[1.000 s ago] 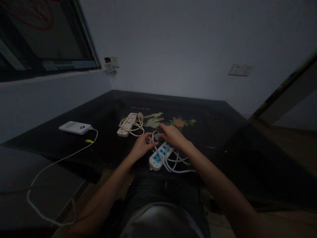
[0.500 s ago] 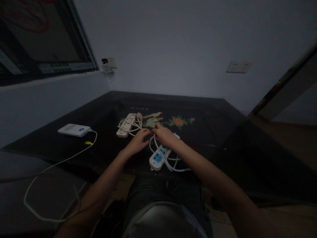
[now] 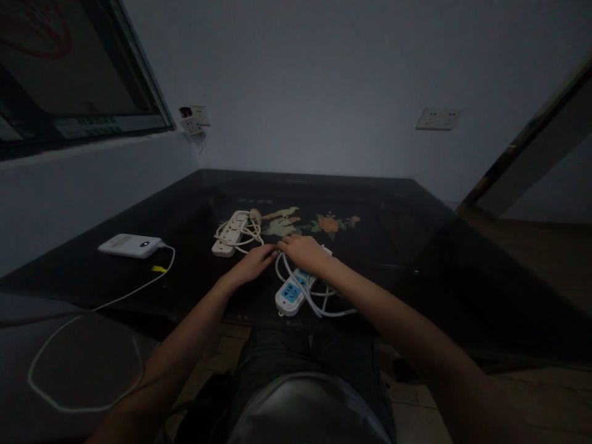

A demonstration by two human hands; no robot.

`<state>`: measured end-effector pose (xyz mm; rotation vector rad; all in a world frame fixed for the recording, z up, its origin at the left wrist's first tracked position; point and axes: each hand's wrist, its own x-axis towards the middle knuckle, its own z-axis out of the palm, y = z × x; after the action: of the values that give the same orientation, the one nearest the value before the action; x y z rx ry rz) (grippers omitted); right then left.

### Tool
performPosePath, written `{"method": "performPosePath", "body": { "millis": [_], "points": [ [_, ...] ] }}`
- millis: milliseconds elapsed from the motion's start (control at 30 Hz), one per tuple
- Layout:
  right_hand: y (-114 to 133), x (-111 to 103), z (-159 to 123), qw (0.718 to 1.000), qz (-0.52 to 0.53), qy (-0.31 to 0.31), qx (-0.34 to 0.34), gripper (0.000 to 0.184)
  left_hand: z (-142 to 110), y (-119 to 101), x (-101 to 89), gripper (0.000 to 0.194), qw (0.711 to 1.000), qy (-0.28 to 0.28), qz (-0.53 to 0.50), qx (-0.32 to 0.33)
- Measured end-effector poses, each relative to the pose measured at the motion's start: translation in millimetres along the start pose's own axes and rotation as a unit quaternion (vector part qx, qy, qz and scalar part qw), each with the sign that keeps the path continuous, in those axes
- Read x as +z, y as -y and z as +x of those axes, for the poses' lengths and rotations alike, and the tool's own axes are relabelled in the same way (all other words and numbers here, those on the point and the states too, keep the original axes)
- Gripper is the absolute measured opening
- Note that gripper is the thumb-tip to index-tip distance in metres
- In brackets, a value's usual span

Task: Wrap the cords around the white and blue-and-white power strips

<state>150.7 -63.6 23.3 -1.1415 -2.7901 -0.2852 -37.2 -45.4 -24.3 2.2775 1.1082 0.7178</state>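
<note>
A white power strip with blue sockets (image 3: 291, 292) lies on the dark table (image 3: 393, 246) in front of me, its white cord (image 3: 319, 305) looped loosely over and beside it. My right hand (image 3: 303, 251) rests over the strip's far end, fingers curled on the cord. My left hand (image 3: 252, 264) sits just left of it, fingertips meeting the right hand where the cord runs. The light is dim and the exact grip is hard to see.
A second, cream power strip (image 3: 230, 232) with coiled cord lies further back left. A white power bank (image 3: 129, 245) with a white cable (image 3: 134, 290) sits at the table's left. Wall sockets (image 3: 437, 118) are on the far wall; a window frame is upper left.
Both hands have lowered and moved slightly left and away, drawing the cord down from a raised loop to the table beside the blue-socket strip.
</note>
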Motion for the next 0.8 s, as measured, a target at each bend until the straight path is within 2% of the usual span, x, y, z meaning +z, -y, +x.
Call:
{"method": "performPosePath", "body": {
  "millis": [133, 333, 467, 533, 667, 733, 800],
  "points": [
    [-1, 9, -6, 0.998, -0.028, -0.021, -0.057, 0.030, -4, 1, -11.8, 0.030, 0.998, -0.049, 0.022, -0.029],
    [-7, 8, -7, 0.997, -0.050, -0.013, -0.055, 0.029, -12, 6, -46.4, 0.034, 0.983, -0.145, 0.067, -0.092],
    [-8, 8, -4, 0.998, -0.027, -0.016, -0.056, 0.030, -25, 1, -59.3, 0.037, 0.973, -0.170, 0.074, -0.134],
    [-7, 10, -4, 0.998, -0.020, -0.017, -0.050, 0.032, -31, -5, -55.5, 0.038, 0.974, -0.154, 0.080, -0.149],
    [-5, 10, -4, 0.998, -0.004, -0.002, -0.064, 0.043, -39, -12, -34.4, 0.041, 0.985, -0.066, 0.054, -0.147],
    [-5, 3, -10, 0.997, 0.039, -0.007, -0.071, 0.046, -40, -13, -24.0, 0.043, 0.990, -0.031, 0.029, -0.138],
    [-6, -10, -22, 0.993, 0.099, -0.031, -0.049, 0.043, -40, -14, -16.8, 0.044, 0.991, -0.011, 0.013, -0.130]
  ]
}}
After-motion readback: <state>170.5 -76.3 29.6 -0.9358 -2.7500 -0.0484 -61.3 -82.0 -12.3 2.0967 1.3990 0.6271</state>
